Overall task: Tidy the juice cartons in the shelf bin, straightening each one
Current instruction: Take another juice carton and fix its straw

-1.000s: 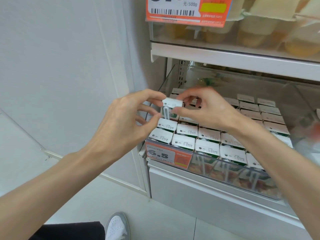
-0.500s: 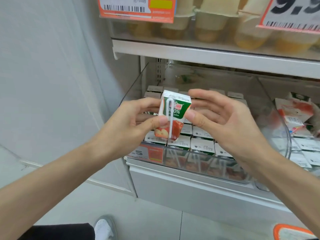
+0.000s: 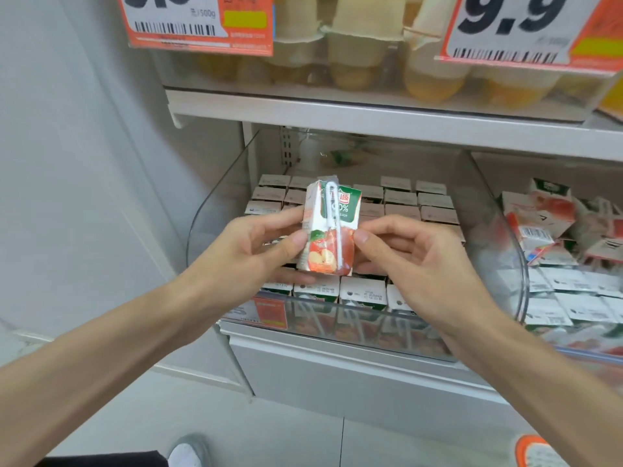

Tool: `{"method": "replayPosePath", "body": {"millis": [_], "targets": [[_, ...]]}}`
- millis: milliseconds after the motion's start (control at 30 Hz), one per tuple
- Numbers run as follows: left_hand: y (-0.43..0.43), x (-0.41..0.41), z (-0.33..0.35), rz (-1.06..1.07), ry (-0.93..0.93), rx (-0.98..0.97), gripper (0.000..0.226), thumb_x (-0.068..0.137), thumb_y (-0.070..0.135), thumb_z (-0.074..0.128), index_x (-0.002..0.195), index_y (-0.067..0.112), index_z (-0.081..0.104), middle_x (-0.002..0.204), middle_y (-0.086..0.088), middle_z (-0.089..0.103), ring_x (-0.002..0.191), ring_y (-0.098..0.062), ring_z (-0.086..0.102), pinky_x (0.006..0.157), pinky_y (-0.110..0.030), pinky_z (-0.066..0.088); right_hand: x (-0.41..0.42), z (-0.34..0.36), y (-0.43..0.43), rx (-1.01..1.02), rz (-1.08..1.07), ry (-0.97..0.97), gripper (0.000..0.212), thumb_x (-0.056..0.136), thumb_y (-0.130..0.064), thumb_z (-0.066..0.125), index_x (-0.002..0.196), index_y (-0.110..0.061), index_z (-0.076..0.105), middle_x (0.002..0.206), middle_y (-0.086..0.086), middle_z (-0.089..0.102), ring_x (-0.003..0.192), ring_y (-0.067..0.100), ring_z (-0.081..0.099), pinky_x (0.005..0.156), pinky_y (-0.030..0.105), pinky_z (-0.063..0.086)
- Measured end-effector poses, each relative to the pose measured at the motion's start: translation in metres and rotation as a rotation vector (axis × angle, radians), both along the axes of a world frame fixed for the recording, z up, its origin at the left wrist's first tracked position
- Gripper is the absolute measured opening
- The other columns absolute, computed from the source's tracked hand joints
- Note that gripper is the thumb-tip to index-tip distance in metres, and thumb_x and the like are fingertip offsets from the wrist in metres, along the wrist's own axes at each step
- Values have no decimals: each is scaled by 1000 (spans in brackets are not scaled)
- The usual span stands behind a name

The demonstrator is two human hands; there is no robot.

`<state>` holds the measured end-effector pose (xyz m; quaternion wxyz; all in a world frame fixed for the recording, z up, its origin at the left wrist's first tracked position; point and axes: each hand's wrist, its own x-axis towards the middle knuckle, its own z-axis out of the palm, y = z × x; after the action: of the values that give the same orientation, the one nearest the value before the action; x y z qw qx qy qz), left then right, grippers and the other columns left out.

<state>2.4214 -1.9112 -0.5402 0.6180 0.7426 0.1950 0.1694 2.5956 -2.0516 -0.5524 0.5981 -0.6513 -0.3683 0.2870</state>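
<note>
A small juice carton (image 3: 328, 227), green and white on top with red apples below and a wrapped straw on its front, is held upright in front of the clear shelf bin (image 3: 215, 203). My left hand (image 3: 249, 254) grips its left side, thumb on the front. My right hand (image 3: 411, 261) pinches its right edge with thumb and fingers. Behind and below it, several rows of like cartons (image 3: 364, 293) stand upright in the bin, tops showing.
A second clear bin (image 3: 573, 274) to the right holds cartons, some tumbled at the back. Above, a white shelf (image 3: 371, 119) carries fruit cups and two orange price tags. A grey wall panel lies to the left; my shoe (image 3: 188, 453) shows on the floor.
The carton has come up out of the bin's rows and now sits upright between both hands, front facing me. The view has shifted left and nearer.
</note>
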Motion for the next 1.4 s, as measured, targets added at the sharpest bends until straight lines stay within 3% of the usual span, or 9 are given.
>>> {"method": "replayPosePath", "body": {"millis": [133,267,367,433,567,867,967,1200,1400], "targets": [[-3,2,-3,-34,9,-40,37,104,11,60,139,17,66,134,3,73,121,-19,72,100,-32,59,-3,2,2,4,72,-2,18,103,-14,64,111,-18,80,106,-8,82,100,8,77,89,20,60],[-7,3,-3,-42,21,-61,34,103,16,59,136,17,68,129,5,76,120,-14,72,99,-25,58,-7,8,5,-43,168,-10,28,108,-31,55,124,-28,77,118,-14,78,113,5,72,107,32,53],[-3,3,-1,-18,2,-78,33,106,15,55,138,18,67,129,4,76,119,-13,73,93,-20,58,-10,9,6,-60,186,-78,34,90,-49,69,122,-40,77,123,-9,72,105,6,73,100,29,57],[-2,3,-1,-27,-4,-107,33,108,17,53,138,17,66,129,3,76,120,-15,73,95,-20,58,-11,8,6,-62,174,-102,25,86,-43,77,111,-47,76,116,-5,75,103,8,73,93,20,57],[-1,1,-2,-30,12,-116,35,109,25,49,138,19,67,129,3,76,121,-16,72,99,-25,57,-9,8,6,-81,97,-23,43,80,-42,83,122,-38,73,106,-10,79,100,4,76,91,19,58],[6,-6,3,-21,13,-125,36,108,24,52,141,22,65,130,0,76,122,-19,72,102,-28,57,-12,11,4,-45,126,11,16,95,-27,76,111,-23,74,102,-7,82,93,7,78,92,24,61],[5,-6,3,-10,14,-150,36,109,24,49,140,22,66,129,-1,76,121,-21,72,102,-28,56,-13,9,5,-67,131,-60,20,92,-32,78,110,-24,74,107,-10,80,98,5,76,92,28,61],[3,-4,3,-16,0,-260,36,109,20,48,141,16,64,130,-5,76,121,-24,73,101,-30,58,-12,8,7,-63,109,-45,17,92,-32,78,108,-25,76,100,-11,80,89,2,77,75,15,57],[5,-2,3,53,19,-255,37,105,25,57,141,16,64,126,-7,77,120,-24,73,102,-33,58,-12,8,7,-86,57,-66,18,93,-38,76,110,-35,76,105,-13,77,92,3,75,82,26,54]]}}
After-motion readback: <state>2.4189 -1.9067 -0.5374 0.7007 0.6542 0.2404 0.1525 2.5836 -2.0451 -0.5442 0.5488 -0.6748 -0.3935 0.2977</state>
